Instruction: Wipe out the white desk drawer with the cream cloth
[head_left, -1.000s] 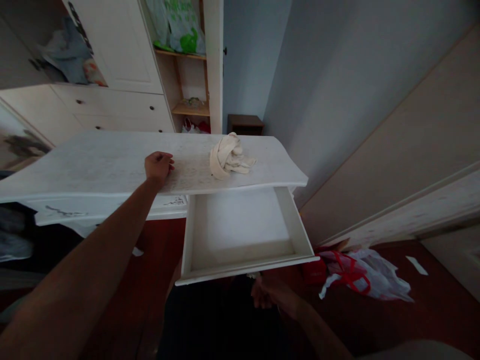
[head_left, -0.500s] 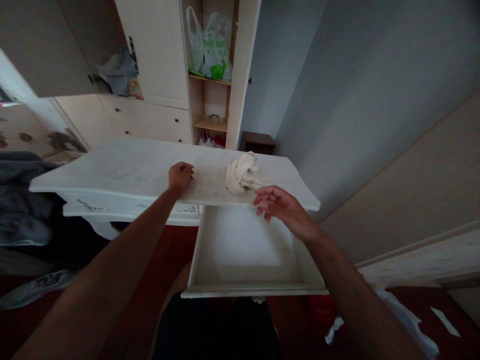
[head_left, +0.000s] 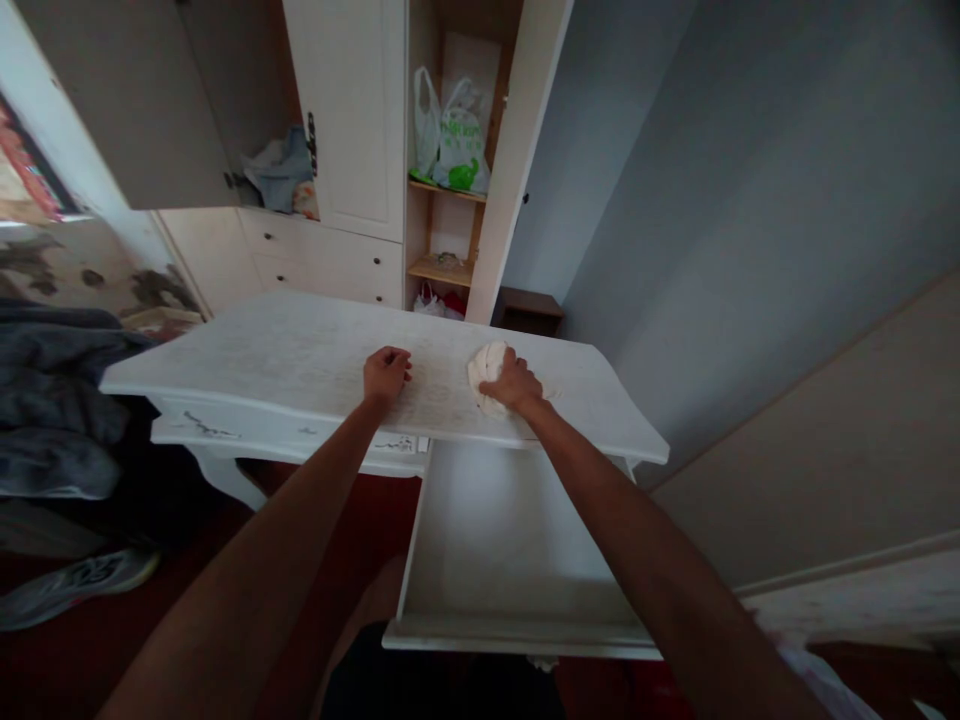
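Observation:
My right hand (head_left: pixel 517 381) grips a bunched cream cloth (head_left: pixel 486 364) on the white dressing table (head_left: pixel 300 345), thumb on its near side and fingers over the top. To the left, my left hand (head_left: pixel 386 374) rests on the tabletop in a loose fist, with nothing visible in it. Below the table's front edge, a white drawer (head_left: pixel 510 540) is pulled out towards me, its bare inside showing. My right forearm crosses over the drawer's right side and hides part of it.
Behind the table stands a white wardrobe (head_left: pixel 360 120) with doors ajar and plastic bags (head_left: pixel 459 145) on a shelf. Grey clothing (head_left: pixel 64 400) is heaped at the left, above a shoe (head_left: pixel 90 580) on the red floor. A grey wall (head_left: pixel 720 250) closes the right side.
My right hand has moved from above the drawer, fingers apart, forward onto the cloth and closed on it. My left hand stays curled on the tabletop. The view has shifted slightly.

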